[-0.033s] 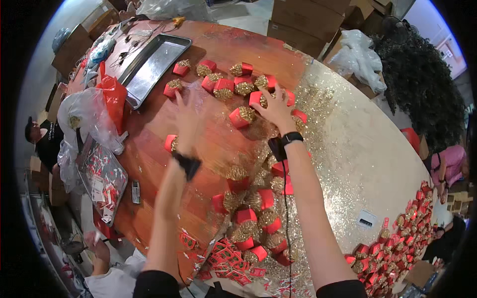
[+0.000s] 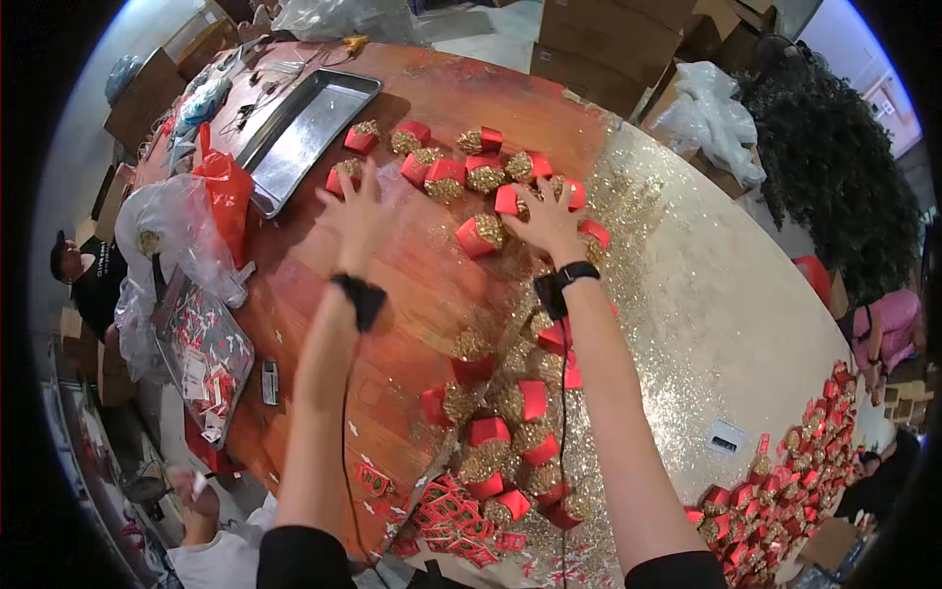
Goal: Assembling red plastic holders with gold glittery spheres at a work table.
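Note:
My left hand (image 2: 355, 221) is spread over the reddish table, fingertips beside a small red box with a gold glittery top (image 2: 343, 178); nothing shows in its grasp. Farther right, my right hand (image 2: 549, 224) lies with fingers apart over a red box (image 2: 506, 199) with gold on it, seemingly touching it; another red box (image 2: 575, 194) shows past its fingers. Just left of that hand rests a gold-topped red box (image 2: 479, 236). Several similar boxes (image 2: 444, 179) stand in a loose group beyond. Both wrists wear black bands with thin cables.
A metal tray (image 2: 294, 147) lies far left, near a red plastic bag (image 2: 224, 191) and clear plastic. More gold-topped boxes (image 2: 488, 432) and a pile of red printed cards (image 2: 451, 520) sit close to me. Gold glitter covers the pale right side; a large heap of boxes (image 2: 775, 491) is at lower right.
My left hand has shifted slightly left and forward, its fingers less blurred. The red box beside my left wrist no longer shows. My right hand stays nearly in place.

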The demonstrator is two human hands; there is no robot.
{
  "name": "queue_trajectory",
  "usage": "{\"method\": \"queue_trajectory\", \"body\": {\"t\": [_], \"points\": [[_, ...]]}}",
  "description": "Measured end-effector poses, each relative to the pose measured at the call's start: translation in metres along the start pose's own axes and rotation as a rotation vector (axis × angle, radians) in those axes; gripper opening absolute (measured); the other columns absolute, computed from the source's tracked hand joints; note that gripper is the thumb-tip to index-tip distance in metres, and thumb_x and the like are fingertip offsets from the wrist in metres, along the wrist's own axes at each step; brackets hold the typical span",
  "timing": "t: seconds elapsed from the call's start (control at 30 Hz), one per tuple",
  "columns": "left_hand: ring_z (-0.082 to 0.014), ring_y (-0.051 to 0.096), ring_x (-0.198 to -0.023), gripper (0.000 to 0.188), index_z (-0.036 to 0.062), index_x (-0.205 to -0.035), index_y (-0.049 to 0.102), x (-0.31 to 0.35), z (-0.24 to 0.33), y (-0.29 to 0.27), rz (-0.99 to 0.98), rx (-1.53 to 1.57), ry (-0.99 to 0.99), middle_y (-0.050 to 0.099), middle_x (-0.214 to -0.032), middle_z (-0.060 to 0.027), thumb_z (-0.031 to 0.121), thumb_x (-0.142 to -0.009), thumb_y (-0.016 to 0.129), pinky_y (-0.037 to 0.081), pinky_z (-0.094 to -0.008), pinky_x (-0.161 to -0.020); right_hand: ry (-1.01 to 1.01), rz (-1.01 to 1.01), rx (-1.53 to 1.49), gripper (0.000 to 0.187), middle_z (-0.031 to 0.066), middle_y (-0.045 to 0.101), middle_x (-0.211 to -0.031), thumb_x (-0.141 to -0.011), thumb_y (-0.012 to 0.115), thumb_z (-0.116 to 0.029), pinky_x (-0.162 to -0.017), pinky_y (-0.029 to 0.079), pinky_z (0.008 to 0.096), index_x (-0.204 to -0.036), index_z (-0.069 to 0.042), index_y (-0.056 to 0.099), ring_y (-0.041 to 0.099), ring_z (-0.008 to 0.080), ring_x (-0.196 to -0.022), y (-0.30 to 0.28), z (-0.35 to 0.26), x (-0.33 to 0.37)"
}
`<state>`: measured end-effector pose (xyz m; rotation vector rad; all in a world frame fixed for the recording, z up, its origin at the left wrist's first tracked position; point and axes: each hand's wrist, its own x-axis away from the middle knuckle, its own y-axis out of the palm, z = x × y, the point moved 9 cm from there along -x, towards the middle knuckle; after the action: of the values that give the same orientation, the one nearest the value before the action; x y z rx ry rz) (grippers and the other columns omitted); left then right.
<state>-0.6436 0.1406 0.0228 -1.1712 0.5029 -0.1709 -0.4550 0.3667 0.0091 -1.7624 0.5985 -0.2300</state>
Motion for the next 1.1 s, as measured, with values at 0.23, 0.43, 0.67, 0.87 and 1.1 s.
{"method": "queue_trajectory", "body": {"t": [0.23, 0.43, 0.67, 0.87, 1.1], "points": [[-0.0487, 0.009, -0.135, 0.073, 0.0350, -0.139, 0.033, -0.070, -0.111, 0.058, -0.315, -0.035, -0.215, 0.015, -0.151, -0.0117, 0.064, -0.076, 0.053, 0.011, -0.0697, -0.102, -0.136, -0.360, -0.015, 0.041, 0.0067, 0.054, -0.112, -0.084, 0.054, -0.045, -0.090, 0.036, 0.0572, -0.115, -0.019, 0.058, 0.043, 0.0298, -0.115, -0.013, -0.024, 0.123], [-0.0512, 0.018, -0.131, 0.066, 0.0261, -0.135, 0.043, 0.031, 0.020, 0.053, -0.227, -0.029, 0.033, 0.025, -0.146, -0.0199, 0.062, -0.080, 0.050, 0.012, -0.0695, -0.100, -0.176, -0.183, 0.099, 0.029, 0.0051, 0.056, -0.095, -0.083, 0.061, -0.027, -0.086, 0.037, 0.0399, -0.108, -0.013, 0.060, 0.051, 0.0245, -0.097, -0.067, -0.015, 0.175], [-0.0404, 0.017, -0.136, 0.076, 0.0337, -0.141, 0.030, -0.159, -0.079, 0.089, -0.194, -0.181, -0.004, 0.017, -0.150, -0.0126, 0.069, -0.076, 0.049, 0.014, -0.0669, -0.102, -0.231, -0.379, -0.084, 0.025, 0.0016, 0.057, -0.088, -0.078, 0.065, -0.018, -0.081, 0.040, 0.0361, -0.103, -0.013, 0.061, 0.053, 0.0204, -0.089, -0.072, -0.061, 0.283], [-0.0360, 0.037, -0.128, 0.068, 0.0290, -0.136, 0.037, -0.132, 0.003, 0.122, -0.253, 0.126, -0.067, 0.026, -0.146, -0.0127, 0.064, -0.079, 0.048, 0.025, -0.0574, -0.104, 0.040, -0.433, -0.084, 0.013, 0.0124, 0.058, -0.079, -0.083, 0.057, -0.010, -0.075, 0.041, 0.0440, -0.094, -0.004, 0.059, 0.054, 0.0319, -0.076, -0.085, 0.005, 0.386], [-0.0449, 0.020, -0.132, 0.066, 0.0351, -0.132, 0.045, -0.137, 0.107, 0.161, -0.429, 0.570, 0.486, 0.032, -0.143, -0.0102, 0.068, -0.075, 0.050, 0.021, -0.0618, -0.103, 0.140, -0.480, -0.035, 0.016, 0.0141, 0.059, -0.085, -0.080, 0.058, -0.008, -0.072, 0.043, 0.0433, -0.095, -0.004, 0.062, 0.055, 0.0317, -0.084, -0.076, 0.013, 0.419]]}}
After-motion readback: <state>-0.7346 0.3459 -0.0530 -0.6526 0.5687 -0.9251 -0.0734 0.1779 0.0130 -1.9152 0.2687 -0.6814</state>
